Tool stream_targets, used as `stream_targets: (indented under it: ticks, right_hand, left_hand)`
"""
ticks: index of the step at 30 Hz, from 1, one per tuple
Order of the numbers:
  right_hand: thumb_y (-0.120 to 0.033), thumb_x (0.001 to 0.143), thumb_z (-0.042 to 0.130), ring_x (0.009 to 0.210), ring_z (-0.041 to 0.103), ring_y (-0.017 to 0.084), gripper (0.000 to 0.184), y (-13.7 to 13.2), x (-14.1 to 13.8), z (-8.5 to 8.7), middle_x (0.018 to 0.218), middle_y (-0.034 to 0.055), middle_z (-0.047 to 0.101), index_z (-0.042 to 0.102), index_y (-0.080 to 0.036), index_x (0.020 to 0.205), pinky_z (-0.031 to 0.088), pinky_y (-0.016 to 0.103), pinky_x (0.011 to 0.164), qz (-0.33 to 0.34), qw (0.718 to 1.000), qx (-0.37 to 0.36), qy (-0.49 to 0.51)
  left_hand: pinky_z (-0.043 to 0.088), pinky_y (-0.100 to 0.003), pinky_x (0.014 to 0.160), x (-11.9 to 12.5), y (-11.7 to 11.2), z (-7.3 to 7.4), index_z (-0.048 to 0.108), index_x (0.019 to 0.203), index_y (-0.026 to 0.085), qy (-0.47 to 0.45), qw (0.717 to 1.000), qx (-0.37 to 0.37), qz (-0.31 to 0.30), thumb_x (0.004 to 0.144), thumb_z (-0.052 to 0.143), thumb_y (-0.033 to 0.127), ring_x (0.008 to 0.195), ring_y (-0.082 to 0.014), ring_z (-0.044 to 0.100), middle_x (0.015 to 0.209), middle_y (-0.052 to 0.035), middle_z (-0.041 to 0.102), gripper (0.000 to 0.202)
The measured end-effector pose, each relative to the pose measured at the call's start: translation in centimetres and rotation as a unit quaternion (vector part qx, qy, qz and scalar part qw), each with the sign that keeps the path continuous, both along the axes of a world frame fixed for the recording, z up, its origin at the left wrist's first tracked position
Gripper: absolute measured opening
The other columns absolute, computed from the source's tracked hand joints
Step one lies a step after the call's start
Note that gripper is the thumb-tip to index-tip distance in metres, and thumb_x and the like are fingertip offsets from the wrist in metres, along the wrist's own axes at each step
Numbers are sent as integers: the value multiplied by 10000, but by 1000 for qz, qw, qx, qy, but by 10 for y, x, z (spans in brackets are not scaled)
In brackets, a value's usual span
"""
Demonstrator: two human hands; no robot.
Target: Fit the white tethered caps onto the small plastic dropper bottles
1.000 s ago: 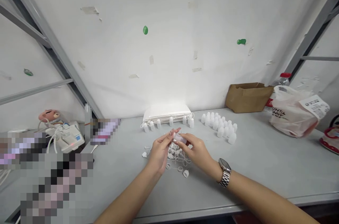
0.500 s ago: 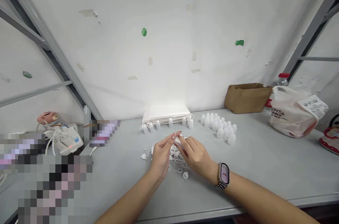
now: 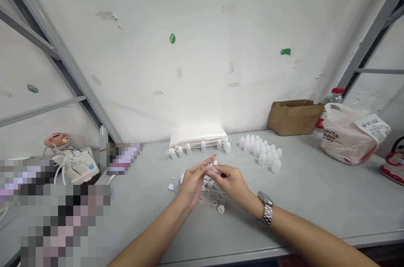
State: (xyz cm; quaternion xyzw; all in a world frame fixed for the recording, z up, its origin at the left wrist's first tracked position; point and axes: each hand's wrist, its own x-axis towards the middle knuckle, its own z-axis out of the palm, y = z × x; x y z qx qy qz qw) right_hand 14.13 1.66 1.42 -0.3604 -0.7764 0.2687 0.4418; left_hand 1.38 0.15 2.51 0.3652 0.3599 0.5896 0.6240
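Both my hands meet over the middle of the table around a small translucent white plastic bottle (image 3: 213,169). My left hand (image 3: 191,183) is closed with its fingertips pinched at the bottle's left end; whether a cap sits there is hidden. My right hand (image 3: 234,183) is closed round the other end, and a watch is on that wrist. Beneath the hands lies a loose pile of white caps with ring straps (image 3: 212,191). One white cap (image 3: 221,209) rests apart, nearer the front edge.
Several small bottles (image 3: 259,149) stand grouped at the right. More bottles with tops (image 3: 203,146) line up before a white flat pack (image 3: 198,134). A cardboard box (image 3: 295,119) and a plastic bag (image 3: 345,136) are back right. A white device with cables (image 3: 82,168) sits left.
My right hand has rotated at the wrist, turning the watch face away, and its fingers have shifted on the bottle. My left hand has stayed nearly in place.
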Motion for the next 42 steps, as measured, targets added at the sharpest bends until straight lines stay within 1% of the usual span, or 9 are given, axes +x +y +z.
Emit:
stream_targets:
  ticks: [3, 7, 14, 20, 25, 28, 31, 36, 42]
  right_hand:
    - [-436, 799, 479, 383, 286, 55, 424, 5, 5, 11, 406, -67, 338, 384, -170, 483, 237, 207, 393, 132, 954, -251, 95]
    - [-444, 764, 528, 405, 365, 55, 365, 12, 8, 16, 476, -46, 447, 477, -147, 558, 310, 201, 418, 195, 908, -347, 132]
    - [-294, 792, 544, 624, 514, 125, 156, 2, 4, 2, 706, 19, 574, 565, -155, 859, 438, 258, 599, -35, 999, 24, 13]
    - [-195, 845, 464, 603, 472, 148, 100, 3, 3, -13, 653, 43, 533, 517, -127, 895, 428, 274, 551, -97, 946, 300, -77]
    - [-129, 823, 472, 616, 474, 176, 137, 5, 2, -16, 656, 75, 559, 533, -94, 941, 414, 305, 556, -98, 911, 383, -120]
    - [-188, 821, 489, 600, 484, 160, 111, 2, 0, -12, 652, 58, 561, 563, -124, 873, 412, 296, 563, -80, 961, 261, -55]
    - [-302, 777, 557, 541, 479, 124, 153, 2, 0, -4, 605, 14, 548, 562, -151, 759, 394, 258, 517, -31, 997, -37, 67]
    - [-334, 724, 612, 438, 403, 60, 270, 13, 5, 8, 519, -23, 501, 505, -138, 573, 312, 211, 449, 185, 868, -401, 227]
    - [-288, 758, 585, 444, 413, 49, 234, 15, 11, 8, 520, -16, 521, 535, -122, 601, 316, 205, 482, 281, 793, -457, 289]
  left_hand:
    - [270, -343, 993, -1, 1, 1, 708, 763, 161, -2, 1000, 21, -22, 680, 640, 340, 1203, -254, 396, 1126, -91, 610, 208]
    - [255, -363, 1001, -3, 3, 0, 710, 711, 164, 9, 1000, 21, 7, 669, 654, 317, 1187, -266, 412, 1099, -87, 626, 169]
    - [273, -337, 1004, -5, 6, -1, 698, 846, 167, -31, 999, 11, 27, 693, 639, 310, 1201, -235, 398, 1134, -85, 606, 217]
    - [271, -357, 1000, 2, 2, -4, 685, 892, 169, -48, 999, 20, 6, 711, 621, 322, 1215, -248, 378, 1196, -90, 561, 246]
    - [264, -356, 1000, 5, 0, -6, 679, 911, 164, -60, 998, 23, 5, 727, 608, 311, 1220, -243, 369, 1210, -94, 549, 245]
    - [270, -358, 995, 2, 1, -7, 682, 898, 160, -63, 998, 17, -3, 728, 608, 304, 1222, -246, 366, 1216, -91, 544, 235]
    - [261, -353, 1000, -2, 5, -9, 687, 879, 154, -48, 999, 5, -15, 738, 598, 300, 1218, -244, 369, 1229, -82, 533, 223]
    - [239, -345, 1005, -3, 8, -10, 693, 857, 160, -25, 999, 8, -25, 727, 605, 330, 1213, -247, 374, 1220, -79, 542, 232]
    - [284, -355, 971, -1, 4, -2, 683, 898, 167, -6, 1000, 12, -17, 737, 569, 409, 1179, -248, 416, 1154, -93, 592, 312]
